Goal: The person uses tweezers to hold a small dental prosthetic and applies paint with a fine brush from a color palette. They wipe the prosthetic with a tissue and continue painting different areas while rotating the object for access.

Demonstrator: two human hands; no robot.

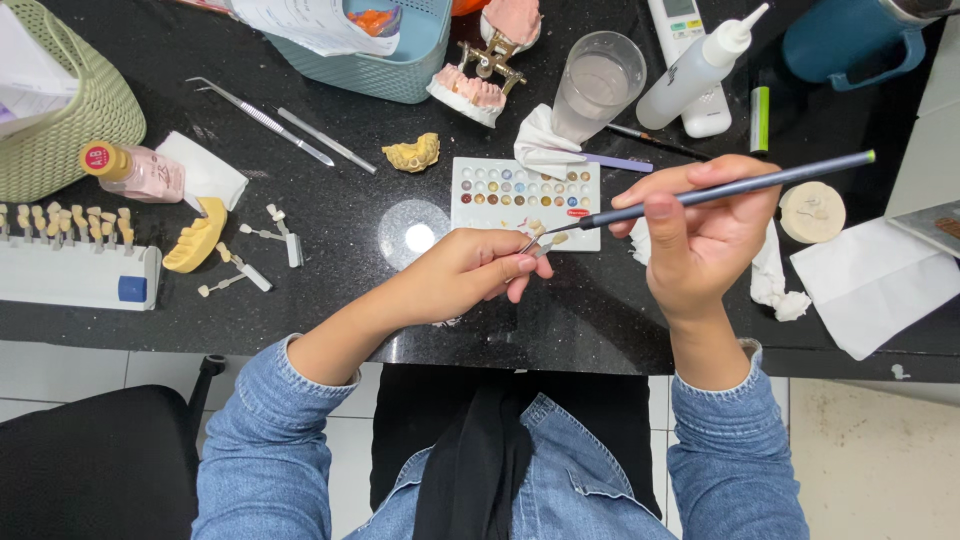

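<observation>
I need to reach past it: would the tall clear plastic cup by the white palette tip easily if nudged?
Probably. The tall clear plastic cup looks narrow-based, empty and light. It leans on crumpled white tissue, which may cushion a push from that side.

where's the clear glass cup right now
In the head view the clear glass cup stands upper centre-right on the black table, between the pink jaw model and the white squeeze bottle.

Bright, even light falls from above me. The black countertop (330, 215) throws back one round glare spot (419, 237) at about eleven o'clock from my left hand (478, 270). Shadows are soft and short. Focus is sharp throughout; edges at nine and three o'clock bow slightly.
</observation>
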